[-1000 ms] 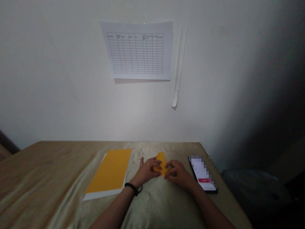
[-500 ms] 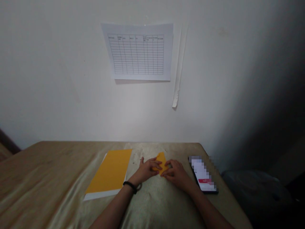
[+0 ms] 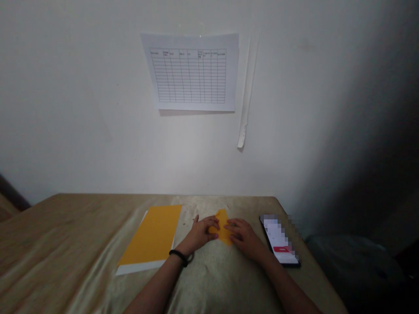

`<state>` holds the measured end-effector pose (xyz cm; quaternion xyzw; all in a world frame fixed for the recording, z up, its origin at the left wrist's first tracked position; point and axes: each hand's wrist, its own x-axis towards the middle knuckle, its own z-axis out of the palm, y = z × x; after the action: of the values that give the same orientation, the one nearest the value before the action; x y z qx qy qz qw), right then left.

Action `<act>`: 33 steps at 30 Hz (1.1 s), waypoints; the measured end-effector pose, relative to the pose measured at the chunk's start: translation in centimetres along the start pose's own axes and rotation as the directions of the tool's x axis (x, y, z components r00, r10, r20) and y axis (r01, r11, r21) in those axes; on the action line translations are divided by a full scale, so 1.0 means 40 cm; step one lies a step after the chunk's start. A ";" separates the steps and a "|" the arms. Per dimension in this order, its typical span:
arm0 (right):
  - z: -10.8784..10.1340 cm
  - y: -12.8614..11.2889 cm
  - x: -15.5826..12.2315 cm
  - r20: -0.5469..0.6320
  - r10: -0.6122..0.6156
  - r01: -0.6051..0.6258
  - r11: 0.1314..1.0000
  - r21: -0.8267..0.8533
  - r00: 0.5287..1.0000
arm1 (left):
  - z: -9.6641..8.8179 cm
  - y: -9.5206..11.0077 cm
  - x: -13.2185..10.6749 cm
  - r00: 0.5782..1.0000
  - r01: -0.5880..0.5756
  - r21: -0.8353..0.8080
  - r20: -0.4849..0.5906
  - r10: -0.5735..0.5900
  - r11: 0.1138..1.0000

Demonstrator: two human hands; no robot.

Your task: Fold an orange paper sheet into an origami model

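Observation:
A small folded piece of yellow paper (image 3: 224, 222) lies on the cloth between both hands. My left hand (image 3: 204, 230) is at its left edge, with curled fingers on top of it and the thumb at the lower edge; one finger sticks up, away from the paper. From the other side, my right hand (image 3: 242, 235) holds the right part of the paper, fingers bent over it and thumb near its lower corner. The fingertips hide parts of the folds. Left of my hands is a stack of yellow sheets (image 3: 152, 235) with white paper showing underneath.
A phone (image 3: 278, 240) with a lit, partly blurred screen lies to the right. Shiny beige cloth (image 3: 81, 244) covers the table, which meets a white wall (image 3: 98, 131). A printed table sheet (image 3: 193, 76) hangs there beside a peeling strip (image 3: 244, 104).
My right hand's fingers have shifted slightly over the yellow paper, and its thumb now sits farther right. More of the paper's middle shows between the hands. The left hand has barely moved.

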<state>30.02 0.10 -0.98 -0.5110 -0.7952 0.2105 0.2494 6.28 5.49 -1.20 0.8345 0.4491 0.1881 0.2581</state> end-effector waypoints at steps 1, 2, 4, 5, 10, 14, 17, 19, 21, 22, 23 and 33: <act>-0.004 0.003 0.000 0.010 -0.002 0.002 1.000 -0.012 1.000 | 0.001 -0.001 0.001 1.000 0.001 0.015 -0.025 -0.001 1.000; -0.007 0.005 -0.001 0.032 -0.005 0.006 1.000 -0.029 0.999 | 0.002 -0.001 0.001 0.999 0.000 0.029 -0.052 0.002 1.000; -0.014 0.006 -0.002 0.086 -0.007 0.013 0.998 -0.068 0.996 | 0.002 -0.002 0.003 0.993 -0.012 0.046 -0.115 0.018 0.999; -0.016 0.004 -0.003 0.102 -0.004 0.013 0.996 -0.089 0.995 | 0.002 -0.001 0.004 0.989 -0.020 0.048 -0.148 0.027 0.999; -0.014 -0.012 -0.008 0.009 0.017 -0.014 0.978 -0.209 1.000 | -0.004 0.007 0.006 0.961 -0.043 0.033 -0.271 0.050 0.999; 0.000 -0.022 -0.009 -0.062 0.021 -0.037 0.963 -0.268 0.998 | -0.010 0.025 0.000 0.966 -0.136 0.043 -0.215 0.142 0.990; 0.008 -0.019 -0.006 -0.071 0.014 -0.031 0.967 -0.253 0.997 | -0.011 0.043 -0.010 0.979 -0.171 0.062 -0.099 0.177 0.983; 0.008 -0.014 -0.004 -0.069 0.009 -0.024 0.973 -0.228 0.998 | -0.009 0.053 -0.019 0.986 -0.159 0.089 -0.033 0.162 0.983; 0.005 -0.011 -0.004 -0.068 -0.005 -0.009 0.979 -0.205 0.998 | -0.006 0.061 -0.025 0.991 -0.135 0.107 -0.009 0.136 0.985; 0.002 -0.011 -0.004 -0.070 -0.011 -0.002 0.981 -0.192 0.997 | -0.004 0.063 -0.027 0.992 -0.128 0.108 -0.007 0.129 0.986; -0.001 -0.012 -0.005 -0.071 -0.017 0.004 0.984 -0.176 0.997 | -0.003 0.064 -0.028 0.992 -0.125 0.105 -0.005 0.126 0.987; -0.010 0.016 0.000 -0.228 -0.014 -0.002 0.997 -0.072 0.974 | -0.010 0.057 -0.032 0.994 -0.099 0.080 0.054 0.095 0.992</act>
<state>30.71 0.37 -1.06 -0.5381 -0.7698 0.1208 0.3213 6.90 3.44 0.38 0.8697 0.4089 0.1607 0.2251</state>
